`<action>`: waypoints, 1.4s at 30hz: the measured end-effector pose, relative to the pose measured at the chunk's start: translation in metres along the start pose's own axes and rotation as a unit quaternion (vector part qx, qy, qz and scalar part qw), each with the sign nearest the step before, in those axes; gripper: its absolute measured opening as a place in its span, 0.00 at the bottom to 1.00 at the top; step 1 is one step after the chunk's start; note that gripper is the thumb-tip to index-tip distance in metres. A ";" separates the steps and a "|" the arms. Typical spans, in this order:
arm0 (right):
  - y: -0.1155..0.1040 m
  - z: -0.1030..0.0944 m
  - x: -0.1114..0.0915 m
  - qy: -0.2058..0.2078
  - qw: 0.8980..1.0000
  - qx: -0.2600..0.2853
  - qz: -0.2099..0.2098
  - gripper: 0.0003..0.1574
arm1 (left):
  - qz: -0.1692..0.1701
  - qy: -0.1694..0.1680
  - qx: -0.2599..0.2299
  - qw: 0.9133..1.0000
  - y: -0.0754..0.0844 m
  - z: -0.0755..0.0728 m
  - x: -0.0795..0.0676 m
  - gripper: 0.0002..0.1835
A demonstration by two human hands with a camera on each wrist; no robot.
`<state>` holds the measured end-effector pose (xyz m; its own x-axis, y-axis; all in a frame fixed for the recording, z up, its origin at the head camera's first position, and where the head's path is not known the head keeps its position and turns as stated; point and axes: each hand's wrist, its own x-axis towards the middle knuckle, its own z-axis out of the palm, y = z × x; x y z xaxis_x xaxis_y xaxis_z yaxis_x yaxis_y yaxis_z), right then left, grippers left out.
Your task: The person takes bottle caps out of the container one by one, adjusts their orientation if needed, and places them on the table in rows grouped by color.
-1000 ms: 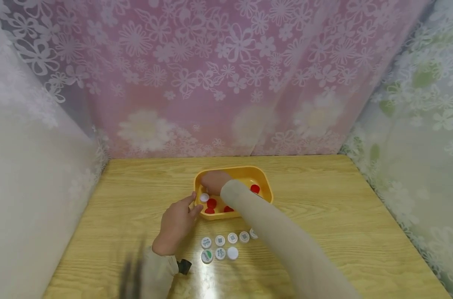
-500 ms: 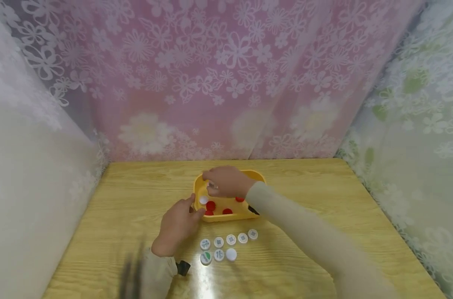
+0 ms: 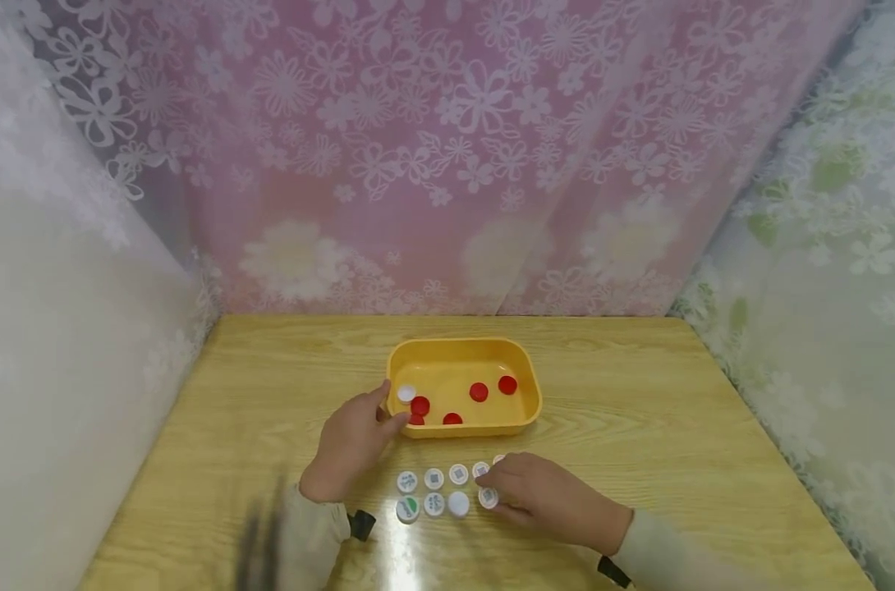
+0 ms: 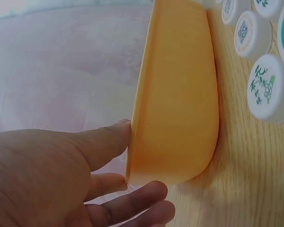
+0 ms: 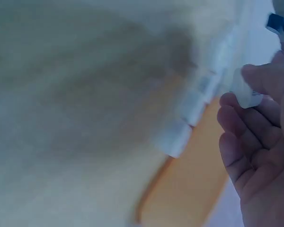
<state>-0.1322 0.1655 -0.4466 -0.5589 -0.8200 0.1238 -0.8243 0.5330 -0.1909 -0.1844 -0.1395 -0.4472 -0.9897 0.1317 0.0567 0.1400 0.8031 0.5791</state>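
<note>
At the table's middle, a yellow plastic tub (image 3: 462, 428) holds several red bottle caps (image 3: 479, 391) and one white bottle cap (image 3: 406, 394). My left hand (image 3: 353, 443) lies at its left front corner, with thumb and index fingertips touching the rim (image 4: 139, 94). My right hand (image 3: 547, 501) pinches a white bottle cap (image 5: 246, 92) with a printed code on top, in front of the tub. That cap is at the right end of the near row of white caps (image 3: 434, 503); whether it touches the table, I cannot tell.
A far row of white bottle caps (image 3: 433, 478) lies between the tub and the near row; my right fingers partly cover its right end. One near cap has a green mark (image 3: 407, 509). Floral curtains (image 3: 447, 164) stand behind and beside the wooden table (image 3: 625, 394).
My right hand has come out of the tub and moved toward me, with a white bottle cap in its fingers, to the near row. My left hand has stayed at the tub's corner.
</note>
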 end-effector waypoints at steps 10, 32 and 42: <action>0.005 0.024 -0.003 -0.001 0.999 -0.036 -0.019 0.11 | -0.011 -0.020 0.010 1.000 0.005 -0.006 -0.003 0.38; 0.001 0.007 0.005 0.080 0.993 -0.069 -0.062 0.09 | -0.018 -0.063 -0.014 0.998 0.009 -0.012 -0.009 0.46; 0.011 -0.054 0.074 0.038 0.995 0.038 0.081 0.03 | 0.009 -0.045 -0.062 0.997 0.004 -0.009 -0.005 0.41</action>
<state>-0.1873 0.1222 -0.3868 -0.6918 -0.7047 0.1576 -0.7149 0.6376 -0.2869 -0.1790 -0.1417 -0.4379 -0.9792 0.2027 -0.0020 0.1483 0.7233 0.6744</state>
